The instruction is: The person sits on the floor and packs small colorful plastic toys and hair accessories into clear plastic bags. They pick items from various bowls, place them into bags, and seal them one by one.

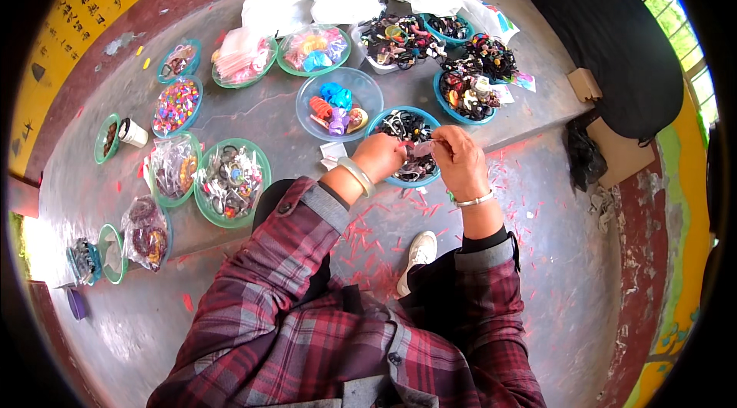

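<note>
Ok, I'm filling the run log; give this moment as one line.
right hand: holding pale pink piece | left hand: beside it | beneath: blue bowl

– What is the left hand (381, 156) doing?
– It is holding a small pinkish piece (421, 149) together with the right hand (462, 162).
– Where?
– They are hovering over a blue basket (401, 109) holding dark bands (404, 127); a clear bowl (308, 92) is sitting just beyond it.
</note>
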A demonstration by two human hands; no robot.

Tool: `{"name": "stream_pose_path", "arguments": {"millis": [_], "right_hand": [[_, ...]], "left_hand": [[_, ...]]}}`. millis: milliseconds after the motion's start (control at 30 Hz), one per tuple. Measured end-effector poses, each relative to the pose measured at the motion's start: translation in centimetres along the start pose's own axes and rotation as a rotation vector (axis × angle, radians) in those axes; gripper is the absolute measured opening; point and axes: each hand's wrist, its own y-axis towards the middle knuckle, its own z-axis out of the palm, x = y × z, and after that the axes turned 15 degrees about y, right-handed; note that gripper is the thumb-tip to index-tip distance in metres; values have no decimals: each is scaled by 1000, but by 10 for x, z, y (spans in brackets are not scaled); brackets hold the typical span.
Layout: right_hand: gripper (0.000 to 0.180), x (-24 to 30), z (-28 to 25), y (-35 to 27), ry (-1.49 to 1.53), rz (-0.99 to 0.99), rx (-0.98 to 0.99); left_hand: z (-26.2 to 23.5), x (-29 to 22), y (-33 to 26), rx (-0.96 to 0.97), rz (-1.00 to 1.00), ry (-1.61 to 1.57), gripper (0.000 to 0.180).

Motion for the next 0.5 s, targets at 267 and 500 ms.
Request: {"name": "stream_pose_path", "arguments": {"millis": [267,500], "right_hand": [[5,1,12,-3,-246,-158,74],[7,-5,19,-4,-307,-171,95]], "left_hand": [[-2,-2,-5,41,24,-50,23],[2,-3,-2,92,27,-117,22]]}}
